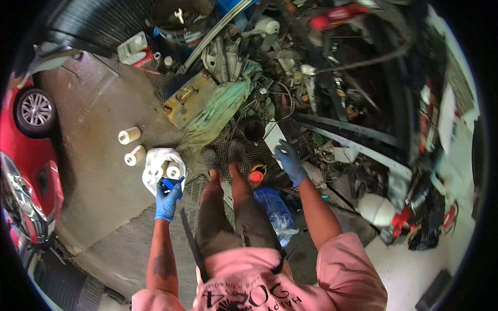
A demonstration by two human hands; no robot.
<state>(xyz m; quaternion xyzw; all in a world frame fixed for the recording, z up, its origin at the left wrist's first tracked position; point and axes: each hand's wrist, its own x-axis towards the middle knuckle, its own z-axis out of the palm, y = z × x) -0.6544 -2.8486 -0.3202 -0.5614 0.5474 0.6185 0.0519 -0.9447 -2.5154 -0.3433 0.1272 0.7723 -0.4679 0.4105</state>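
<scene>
Your left hand [167, 199], blue glove, is closed on a small blue box [171, 183], lower left of centre, just below a white bag [155, 165] holding pale rolls. Your right hand [289, 161], also gloved, reaches right of centre with fingers loosely spread; can't tell if it grips anything. Two cylindrical rolls [129, 145] lie on stained concrete at left. Metal grating underfoot, parts clutter upper right, red car [23, 155] far left.
</scene>
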